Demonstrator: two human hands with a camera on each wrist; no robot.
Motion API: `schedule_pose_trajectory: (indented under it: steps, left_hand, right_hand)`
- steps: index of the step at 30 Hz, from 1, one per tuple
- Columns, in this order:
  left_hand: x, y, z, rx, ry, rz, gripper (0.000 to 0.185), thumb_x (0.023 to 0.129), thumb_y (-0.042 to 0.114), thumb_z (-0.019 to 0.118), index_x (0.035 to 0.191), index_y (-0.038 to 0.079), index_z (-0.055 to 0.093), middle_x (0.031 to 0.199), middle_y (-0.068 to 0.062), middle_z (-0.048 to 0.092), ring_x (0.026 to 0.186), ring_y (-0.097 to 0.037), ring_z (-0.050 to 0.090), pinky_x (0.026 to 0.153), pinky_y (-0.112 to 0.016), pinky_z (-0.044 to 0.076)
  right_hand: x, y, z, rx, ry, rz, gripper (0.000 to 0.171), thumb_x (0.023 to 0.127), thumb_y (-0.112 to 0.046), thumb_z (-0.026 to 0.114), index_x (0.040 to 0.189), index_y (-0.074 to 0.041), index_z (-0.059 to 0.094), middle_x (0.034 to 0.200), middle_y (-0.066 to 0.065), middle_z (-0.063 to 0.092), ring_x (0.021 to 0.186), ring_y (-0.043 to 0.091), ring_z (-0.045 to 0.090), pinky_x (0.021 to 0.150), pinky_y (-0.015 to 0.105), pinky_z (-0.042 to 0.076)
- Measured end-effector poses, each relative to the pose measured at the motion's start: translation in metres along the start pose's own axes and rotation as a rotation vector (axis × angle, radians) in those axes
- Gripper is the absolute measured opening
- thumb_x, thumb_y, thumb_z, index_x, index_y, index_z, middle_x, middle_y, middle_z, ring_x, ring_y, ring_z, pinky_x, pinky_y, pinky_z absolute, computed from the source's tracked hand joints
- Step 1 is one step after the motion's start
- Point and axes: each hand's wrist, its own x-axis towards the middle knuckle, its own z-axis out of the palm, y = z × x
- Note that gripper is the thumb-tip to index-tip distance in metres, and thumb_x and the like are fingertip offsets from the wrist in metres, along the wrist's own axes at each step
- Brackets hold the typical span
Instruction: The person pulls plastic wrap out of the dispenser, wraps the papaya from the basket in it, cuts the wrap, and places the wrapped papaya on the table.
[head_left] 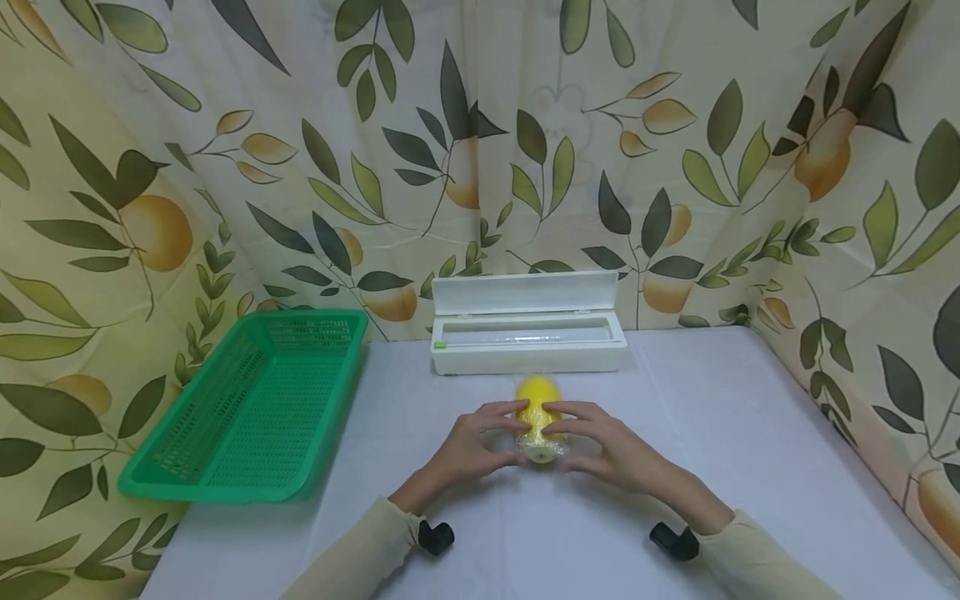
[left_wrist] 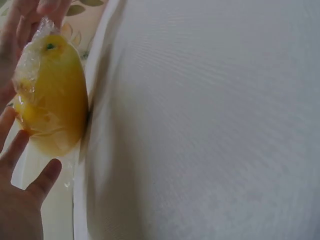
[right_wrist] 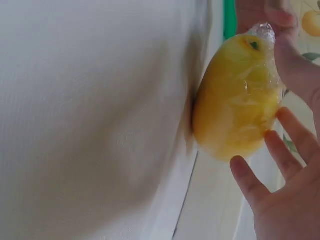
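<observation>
A yellow oval fruit [head_left: 538,417] wrapped in clear plastic film lies on the white-covered table between both hands; its kind is not certain. The film [right_wrist: 264,33] bunches up at the fruit's near end, close to the thumbs. From the left, my left hand [head_left: 480,437] touches the wrapped fruit with its fingertips, the fingers spread and fairly straight. On the other side my right hand [head_left: 611,446] does the same, with some fingertips [right_wrist: 242,167] resting near the fruit's surface. The thumbs' contact with the film is hard to make out.
Behind the fruit stands a white film-dispenser box [head_left: 528,360] with its lid [head_left: 525,294] raised and a roll inside. A green perforated basket [head_left: 330,417] stands at the left. Patterned curtain [head_left: 525,167] encloses the back and sides.
</observation>
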Motion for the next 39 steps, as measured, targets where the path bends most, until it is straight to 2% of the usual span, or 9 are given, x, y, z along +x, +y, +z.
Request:
schedule_pose_trajectory:
  steps: [6, 12, 17, 20, 23, 27, 32, 35, 39]
  left_hand:
    - [0.003, -0.001, -0.002, -0.027, 0.014, 0.019, 0.039, 0.076, 0.014, 0.091, 0.113, 0.010, 0.079, 0.140, -0.004, 0.064, 0.131, -0.019, 0.058, 0.109, -0.039, 0.046]
    - [0.007, -0.004, 0.002, -0.053, 0.065, -0.022, 0.026, 0.082, 0.014, 0.087, 0.107, 0.010, 0.081, 0.136, 0.000, 0.067, 0.129, -0.016, 0.059, 0.108, -0.039, 0.047]
    - [0.010, -0.007, 0.006, -0.107, 0.090, -0.066, 0.019, 0.088, 0.015, 0.083, 0.106, 0.010, 0.080, 0.136, 0.003, 0.067, 0.131, -0.013, 0.056, 0.111, -0.038, 0.044]
    - [0.012, -0.004, 0.006, -0.099, 0.096, -0.103, 0.015, 0.090, 0.016, 0.081, 0.104, 0.011, 0.080, 0.141, 0.002, 0.063, 0.136, -0.015, 0.051, 0.114, -0.044, 0.040]
    - [0.013, 0.001, 0.006, -0.073, 0.089, -0.146, 0.014, 0.091, 0.018, 0.079, 0.102, 0.011, 0.078, 0.148, -0.002, 0.057, 0.142, -0.019, 0.046, 0.116, -0.050, 0.036]
    - [0.014, 0.001, 0.007, -0.086, 0.070, -0.151, 0.014, 0.092, 0.018, 0.077, 0.102, 0.008, 0.075, 0.152, -0.007, 0.053, 0.145, -0.022, 0.044, 0.118, -0.048, 0.034]
    - [0.016, -0.002, 0.009, -0.128, 0.073, -0.125, 0.012, 0.091, 0.015, 0.080, 0.099, 0.008, 0.073, 0.148, -0.009, 0.056, 0.142, -0.023, 0.048, 0.110, -0.044, 0.046]
    - [0.019, -0.004, 0.011, -0.163, 0.090, -0.184, 0.012, 0.088, 0.018, 0.083, 0.095, 0.012, 0.075, 0.144, -0.002, 0.058, 0.137, -0.020, 0.051, 0.100, -0.044, 0.053]
    - [0.024, -0.006, 0.013, -0.200, 0.122, -0.277, 0.012, 0.083, 0.020, 0.087, 0.088, 0.015, 0.078, 0.138, 0.004, 0.061, 0.132, -0.016, 0.053, 0.095, -0.042, 0.055]
  right_hand:
    - [0.003, 0.004, 0.001, 0.000, 0.061, -0.027, 0.033, 0.078, -0.011, 0.089, 0.103, -0.025, 0.072, 0.142, 0.005, 0.061, 0.130, 0.030, 0.055, 0.097, 0.055, 0.051]
    - [0.008, 0.008, 0.005, -0.001, 0.148, -0.046, 0.019, 0.079, -0.010, 0.086, 0.085, -0.022, 0.072, 0.132, 0.005, 0.068, 0.121, 0.030, 0.060, 0.094, 0.052, 0.052]
    - [0.011, 0.012, 0.007, 0.023, 0.175, -0.026, 0.009, 0.084, -0.020, 0.083, 0.087, -0.021, 0.074, 0.130, 0.004, 0.069, 0.122, 0.029, 0.059, 0.101, 0.042, 0.049]
    - [0.012, 0.013, 0.009, 0.033, 0.191, -0.006, 0.015, 0.083, -0.015, 0.084, 0.088, -0.024, 0.074, 0.136, 0.006, 0.065, 0.127, 0.031, 0.055, 0.103, 0.047, 0.047]
    - [0.013, 0.014, 0.009, 0.052, 0.183, 0.038, 0.024, 0.082, -0.010, 0.085, 0.090, -0.028, 0.072, 0.147, 0.011, 0.056, 0.136, 0.037, 0.047, 0.104, 0.061, 0.044]
    - [0.013, 0.015, 0.010, 0.107, 0.134, 0.098, 0.023, 0.086, -0.011, 0.082, 0.098, -0.025, 0.067, 0.159, 0.017, 0.043, 0.145, 0.045, 0.037, 0.109, 0.067, 0.036]
    - [0.012, 0.019, 0.012, 0.126, 0.084, 0.119, 0.028, 0.090, -0.016, 0.079, 0.110, -0.020, 0.061, 0.160, 0.017, 0.040, 0.145, 0.045, 0.037, 0.111, 0.063, 0.034]
    - [0.013, 0.023, 0.014, 0.138, 0.081, 0.117, 0.028, 0.089, -0.016, 0.079, 0.110, -0.021, 0.060, 0.158, 0.015, 0.044, 0.144, 0.043, 0.039, 0.112, 0.064, 0.034]
    - [0.015, 0.026, 0.014, 0.170, 0.103, 0.117, 0.027, 0.089, -0.014, 0.079, 0.106, -0.023, 0.061, 0.155, 0.012, 0.048, 0.143, 0.041, 0.041, 0.111, 0.066, 0.034]
